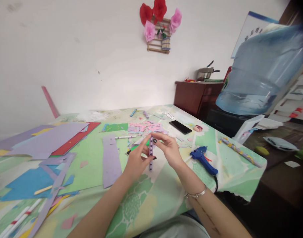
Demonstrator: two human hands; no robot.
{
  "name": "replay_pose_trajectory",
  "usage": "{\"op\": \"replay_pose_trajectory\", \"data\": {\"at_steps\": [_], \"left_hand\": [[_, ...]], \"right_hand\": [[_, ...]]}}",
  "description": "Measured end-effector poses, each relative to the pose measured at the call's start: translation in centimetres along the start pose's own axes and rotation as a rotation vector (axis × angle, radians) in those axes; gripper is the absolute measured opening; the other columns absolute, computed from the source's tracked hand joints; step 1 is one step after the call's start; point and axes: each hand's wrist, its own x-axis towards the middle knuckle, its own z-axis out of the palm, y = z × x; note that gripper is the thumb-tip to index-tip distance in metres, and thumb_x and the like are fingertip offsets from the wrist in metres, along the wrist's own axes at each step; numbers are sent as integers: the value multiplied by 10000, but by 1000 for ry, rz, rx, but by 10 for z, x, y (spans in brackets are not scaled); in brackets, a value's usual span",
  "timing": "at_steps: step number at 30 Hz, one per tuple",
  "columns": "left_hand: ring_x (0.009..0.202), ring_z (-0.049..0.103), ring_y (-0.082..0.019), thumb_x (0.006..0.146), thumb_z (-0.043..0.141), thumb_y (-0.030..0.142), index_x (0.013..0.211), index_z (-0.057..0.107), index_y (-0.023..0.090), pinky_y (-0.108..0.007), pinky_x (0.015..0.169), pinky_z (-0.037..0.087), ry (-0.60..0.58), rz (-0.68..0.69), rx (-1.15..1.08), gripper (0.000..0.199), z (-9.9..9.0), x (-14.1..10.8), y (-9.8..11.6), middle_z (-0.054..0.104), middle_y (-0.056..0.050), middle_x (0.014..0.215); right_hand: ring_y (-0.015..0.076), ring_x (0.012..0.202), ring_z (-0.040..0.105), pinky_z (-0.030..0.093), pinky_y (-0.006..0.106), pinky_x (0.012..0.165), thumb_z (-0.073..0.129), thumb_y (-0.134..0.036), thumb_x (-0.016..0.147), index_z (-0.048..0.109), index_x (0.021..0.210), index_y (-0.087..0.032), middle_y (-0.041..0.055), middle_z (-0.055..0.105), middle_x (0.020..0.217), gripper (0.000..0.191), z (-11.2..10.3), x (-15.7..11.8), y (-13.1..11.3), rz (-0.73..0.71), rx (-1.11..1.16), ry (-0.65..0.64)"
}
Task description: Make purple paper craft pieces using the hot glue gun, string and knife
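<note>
A thin lilac paper tube (pixel 150 164) with dark dots stands nearly upright between my hands, above the table. My left hand (pixel 138 159) grips it from the left, thumb low on the tube and fingers near its top. At the upper end my right hand (pixel 169 149) closes on it with thumb and forefinger. Behind my left fingers lies a green object with a dark tip (pixel 129 152), mostly hidden. To the left are a lilac paper strip (pixel 111 165) and a white stick (pixel 126 137) with dark marks.
A blue glue gun (pixel 204 161) lies right of my hands, with a phone (pixel 180 127) farther back. Pink paper scraps (pixel 145 127) cover the table behind the tube. Coloured sheets (pixel 49 138) spread leftward. A decorated stick (pixel 240 152) rests near the right edge; beyond stands a water bottle (pixel 255 72).
</note>
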Motion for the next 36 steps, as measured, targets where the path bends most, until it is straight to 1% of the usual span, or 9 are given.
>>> {"op": "replay_pose_trajectory", "data": {"at_steps": [6, 11, 15, 19, 23, 26, 31, 33, 36], "left_hand": [[668, 579, -120, 686, 661, 173, 1345, 379, 323, -193, 544, 515, -8, -28, -34, 733, 0, 3, 0, 564, 28, 759], [669, 586, -121, 674, 680, 179, 1330, 385, 326, -202, 550, 519, -8, -46, -48, 734, 0, 3, 1, 564, 23, 781], [670, 588, -118, 666, 686, 185, 1325, 386, 337, -199, 542, 518, -3, -58, -67, 740, -1, 3, -1, 558, 18, 817], [715, 607, -127, 687, 666, 196, 1320, 404, 320, -197, 551, 527, 15, -54, -112, 696, -2, 3, -2, 561, 3, 849], [765, 612, -140, 773, 593, 248, 1301, 445, 283, -229, 594, 557, 28, -34, -192, 550, -3, 4, -2, 577, -20, 889], [849, 613, -161, 817, 551, 279, 1249, 508, 256, -256, 647, 574, 82, -6, -240, 434, -5, 4, -3, 596, -40, 943], [867, 623, -171, 778, 609, 302, 1066, 625, 211, -279, 675, 584, 251, 17, -229, 303, -11, 7, -1, 636, -56, 1021], [851, 631, -174, 756, 637, 300, 995, 645, 190, -287, 682, 582, 290, 8, -217, 263, -14, 8, 1, 655, -55, 970], [832, 635, -173, 723, 674, 299, 924, 655, 169, -289, 690, 576, 299, -11, -255, 240, -18, 11, 4, 666, -47, 878]], "right_hand": [[159, 850, 615, 499, 312, 789, 699, -246, 697, 668, 1073, -271, 9, 665, 874, 378, 2, -2, 5, 34, 45, -14], [166, 857, 616, 494, 338, 818, 702, -247, 689, 534, 1258, -280, 8, 666, 858, 594, 1, 0, 2, 12, 78, 20], [197, 905, 625, 493, 370, 838, 670, -327, 728, 564, 1212, -245, 44, 691, 889, 502, -2, 1, 3, 11, 76, 99], [202, 881, 633, 502, 348, 803, 684, -359, 712, 630, 1084, -225, 54, 690, 878, 399, -5, 1, 5, 19, 34, 128], [192, 859, 639, 502, 326, 775, 667, -355, 731, 668, 986, -219, 50, 690, 875, 289, -4, -1, 7, 17, -11, 89], [188, 860, 642, 505, 320, 769, 637, -346, 759, 697, 897, -219, 56, 698, 914, 197, -1, -4, 9, 11, -66, 37], [205, 832, 654, 509, 330, 746, 719, -307, 683, 717, 870, -213, 55, 723, 858, 209, 4, -9, 15, -21, -278, -69], [218, 835, 654, 505, 344, 749, 756, -282, 635, 724, 858, -223, 49, 729, 851, 233, 5, -11, 16, -49, -407, -95], [224, 831, 667, 502, 359, 777, 731, -259, 663, 734, 841, -243, 34, 738, 854, 179, 6, -13, 17, -47, -493, -154]]}}
